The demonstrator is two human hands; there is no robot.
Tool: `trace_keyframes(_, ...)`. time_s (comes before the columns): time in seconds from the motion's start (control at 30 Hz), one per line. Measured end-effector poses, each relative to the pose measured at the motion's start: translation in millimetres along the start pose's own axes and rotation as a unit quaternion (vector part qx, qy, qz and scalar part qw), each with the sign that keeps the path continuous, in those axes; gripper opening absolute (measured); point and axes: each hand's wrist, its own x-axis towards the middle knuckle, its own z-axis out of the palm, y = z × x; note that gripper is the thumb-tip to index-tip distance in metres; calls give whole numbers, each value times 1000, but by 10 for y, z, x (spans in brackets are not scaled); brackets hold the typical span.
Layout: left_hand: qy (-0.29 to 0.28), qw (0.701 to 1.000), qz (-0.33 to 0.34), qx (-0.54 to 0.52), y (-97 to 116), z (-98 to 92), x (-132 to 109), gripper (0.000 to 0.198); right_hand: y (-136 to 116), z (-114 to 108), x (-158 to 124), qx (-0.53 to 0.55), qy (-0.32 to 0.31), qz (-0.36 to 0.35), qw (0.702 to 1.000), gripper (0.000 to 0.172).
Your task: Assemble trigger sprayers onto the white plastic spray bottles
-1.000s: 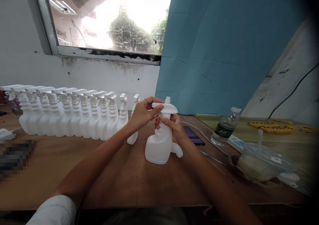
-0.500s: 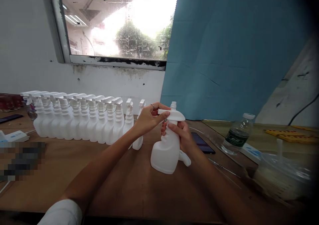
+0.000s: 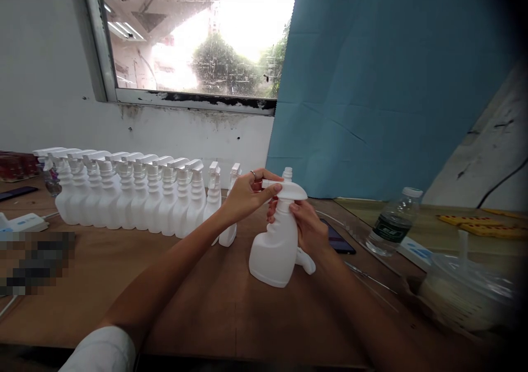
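Observation:
A white plastic spray bottle [image 3: 272, 256] stands on the table in front of me, slightly tilted. A white trigger spray head [image 3: 295, 191] sits on its neck. My left hand [image 3: 245, 195] pinches the nozzle end of the head between thumb and fingers. My right hand [image 3: 312, 229] is closed round the bottle's neck, its thumb at the collar just under the head. Behind the head pokes up a ribbed white bottle neck [image 3: 287, 172]. A loose white piece [image 3: 306, 262], partly hidden, lies behind the bottle, near my right wrist.
To the left stands a row of several white spray bottles [image 3: 154, 201] with spray heads. On the right are a phone [image 3: 340, 239], a water bottle [image 3: 388, 232], tweezers-like metal tools [image 3: 371, 277] and a lidded cup with a straw [image 3: 462, 295]. A power strip [image 3: 27, 223] lies far left.
My right thumb and hand have shifted a little to the right around the collar. The left hand, the spray head and the bottle stay nearly where they were.

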Motion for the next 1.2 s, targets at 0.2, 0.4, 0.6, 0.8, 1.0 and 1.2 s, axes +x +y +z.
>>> trace_keyframes(0.2,-9,1000,-6,-7,16,-10,-1,26,-1,34,8,-16,45,12,999,35)
trace_keyframes(0.4,0,1000,3,17,12,-9,-6,23,-22,2,-4,-2,-8,3,1000,30)
trace_keyframes(0.6,-15,1000,-1,-5,0,-10,0,26,-29,43,11,-14,32,25,999,33)
trace_keyframes(0.8,-4,1000,2,8,18,-22,-6,27,5,52,24,-56,52,2,997,32)
trace_keyframes(1.0,7,1000,5,14,14,-6,-6,30,-16,62,42,-53,42,24,997,29)
trace_keyframes(1.2,0,992,10,125,103,-54,-10,25,-56,-1,64,-57,-13,85,995,22)
